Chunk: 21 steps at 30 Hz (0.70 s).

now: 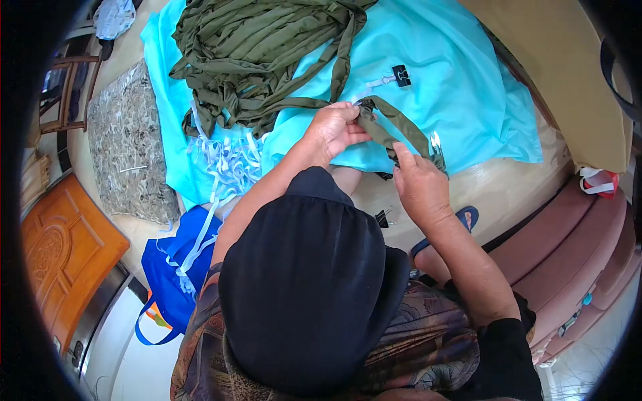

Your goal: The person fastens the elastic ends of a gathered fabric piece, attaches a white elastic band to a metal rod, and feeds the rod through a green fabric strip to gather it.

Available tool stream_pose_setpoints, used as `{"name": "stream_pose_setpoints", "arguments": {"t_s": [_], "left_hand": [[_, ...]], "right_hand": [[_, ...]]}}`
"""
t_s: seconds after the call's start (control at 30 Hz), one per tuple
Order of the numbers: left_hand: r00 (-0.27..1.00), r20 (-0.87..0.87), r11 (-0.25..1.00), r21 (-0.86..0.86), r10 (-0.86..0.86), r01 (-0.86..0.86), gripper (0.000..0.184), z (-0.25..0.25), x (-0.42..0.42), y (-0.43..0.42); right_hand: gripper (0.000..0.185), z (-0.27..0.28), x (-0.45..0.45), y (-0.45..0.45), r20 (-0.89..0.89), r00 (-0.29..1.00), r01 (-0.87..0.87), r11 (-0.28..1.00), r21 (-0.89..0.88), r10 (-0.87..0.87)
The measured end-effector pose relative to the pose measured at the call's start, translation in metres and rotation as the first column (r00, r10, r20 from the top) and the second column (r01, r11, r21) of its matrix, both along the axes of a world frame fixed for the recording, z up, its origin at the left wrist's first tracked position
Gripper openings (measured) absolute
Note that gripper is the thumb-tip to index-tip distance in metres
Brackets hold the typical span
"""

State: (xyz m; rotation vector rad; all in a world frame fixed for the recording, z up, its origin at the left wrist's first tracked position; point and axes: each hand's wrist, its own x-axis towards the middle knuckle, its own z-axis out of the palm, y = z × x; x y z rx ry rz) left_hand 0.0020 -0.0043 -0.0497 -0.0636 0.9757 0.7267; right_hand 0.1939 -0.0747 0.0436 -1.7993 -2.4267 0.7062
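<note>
An olive-green fabric strip (379, 130), looking like a gathered tube, stretches between my two hands over a turquoise cloth (428, 47). My left hand (334, 130) pinches its upper end, where a bit of white elastic shows near the fingertips. Lower down, the fingers of my right hand (422, 190) are closed on the same strip, and a loop of it curves round to the right. Small metal thread snips (436, 143) lie beside that loop. Above my hands a black binder clip (401, 75) grips a whitish elastic band.
A large pile of olive-green strips (261, 53) lies on the turquoise cloth. White elastic strips (231, 160) tangle at left, trailing to a blue bag (177, 250). Another binder clip (383, 218) is on the floor. A patterned cushion (127, 147) and a pinkish sofa (568, 247) flank the area.
</note>
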Motion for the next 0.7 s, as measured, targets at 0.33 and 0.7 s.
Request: {"name": "stream_pose_setpoints", "arguments": {"t_s": [0.33, 0.7], "left_hand": [[0.992, 0.050, 0.981, 0.159, -0.119, 0.110, 0.020, 0.009, 0.003, -0.004], [0.948, -0.011, 0.926, 0.213, -0.317, 0.312, 0.021, 0.015, 0.006, -0.008]], "right_hand": [[0.056, -0.015, -0.006, 0.000, -0.255, 0.916, 0.237, 0.929, -0.285, -0.311], [0.046, -0.017, -0.017, 0.015, -0.417, 0.731, 0.299, 0.803, -0.516, -0.541]]}}
